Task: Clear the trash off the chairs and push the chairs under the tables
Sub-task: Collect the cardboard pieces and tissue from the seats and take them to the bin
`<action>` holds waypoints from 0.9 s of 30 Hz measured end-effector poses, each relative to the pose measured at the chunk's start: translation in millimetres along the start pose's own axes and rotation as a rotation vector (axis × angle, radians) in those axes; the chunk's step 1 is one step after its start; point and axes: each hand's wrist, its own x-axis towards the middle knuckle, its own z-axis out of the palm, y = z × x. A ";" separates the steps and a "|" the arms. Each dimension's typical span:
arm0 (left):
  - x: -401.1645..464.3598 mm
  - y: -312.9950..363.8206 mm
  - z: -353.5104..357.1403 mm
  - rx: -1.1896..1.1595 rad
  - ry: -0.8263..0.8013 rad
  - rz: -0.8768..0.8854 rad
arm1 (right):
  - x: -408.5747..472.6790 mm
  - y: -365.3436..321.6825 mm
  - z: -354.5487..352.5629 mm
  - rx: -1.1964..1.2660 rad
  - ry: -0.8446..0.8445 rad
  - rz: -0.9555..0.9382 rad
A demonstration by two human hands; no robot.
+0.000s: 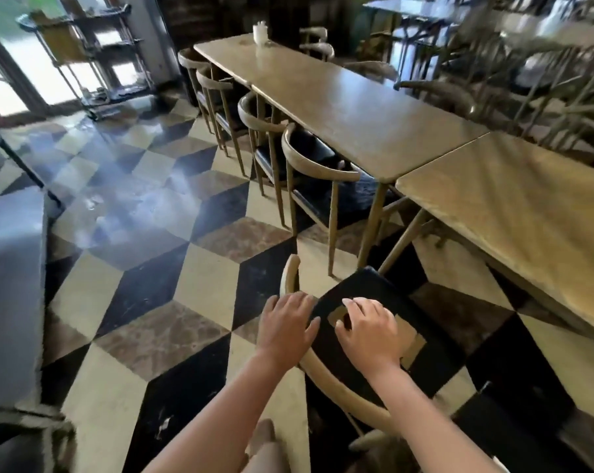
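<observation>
Head view: wooden chair with curved backrest and black seat, pulled out from nearer table, well apart from table edge, seat facing table. Left hand laid over curved backrest rail, fingers together and draped across rail, palm down; wrapped or merely resting, cannot tell. Right hand over black seat, fingers curled, fingertips touching brownish flat scrap lying on seat; pinched or only touched, cannot tell. Scrap partly hidden under right hand, remainder extending toward right side of seat. Long table set end to end with nearer table, tops just beside each other. Row of matching chairs tucked along left side of long table, backrests against table edge. White container upright on far end of long table. Checkered floor in cream, black and brown tiles. Metal shelf rack near bright doorway at upper left, blurred.
</observation>
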 end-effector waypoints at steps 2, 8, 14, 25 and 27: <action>32.7 -2.5 11.5 0.004 -0.052 0.060 | 14.4 7.9 6.4 -0.029 0.011 0.075; 120.2 -9.0 34.0 0.021 -0.178 0.274 | 60.3 26.6 30.8 -0.076 0.022 0.316; 178.0 -21.7 49.0 0.043 -0.315 0.453 | 84.6 35.7 48.0 -0.075 -0.026 0.538; 236.7 -8.5 169.5 0.118 -0.541 0.513 | 67.5 132.3 129.9 -0.012 -0.210 0.877; 243.8 -8.7 208.3 0.140 -0.583 0.488 | 65.8 156.5 157.6 -0.012 -0.253 0.928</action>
